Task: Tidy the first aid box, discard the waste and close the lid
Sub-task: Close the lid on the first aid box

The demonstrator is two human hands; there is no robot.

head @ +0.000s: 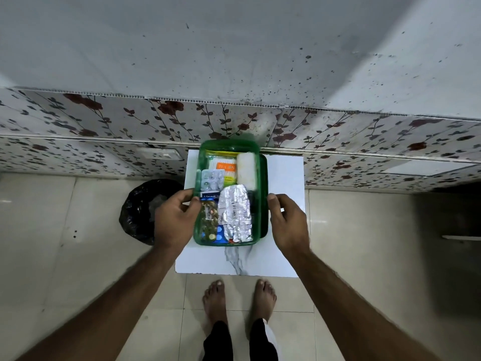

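The green see-through first aid box (263, 194) stands on a white board. Inside lie a crumpled silver blister strip (235, 212), a strip of amber capsules (209, 220), a small clear tablet strip (212, 178), an orange-labelled pack (226, 166) and a white gauze roll (246, 170). A green see-through layer, apparently the lid, seems to sit over the box, shifted slightly left. My left hand (174, 217) grips the box's left edge, thumb over the rim. My right hand (287, 220) holds the right edge with the thumb against it.
A bin lined with a black bag (138, 212) stands on the floor, left of the white marble-patterned board (283, 178). A floral-tiled wall (104, 118) rises right behind the board. My bare feet (239, 298) are on the pale floor tiles just in front.
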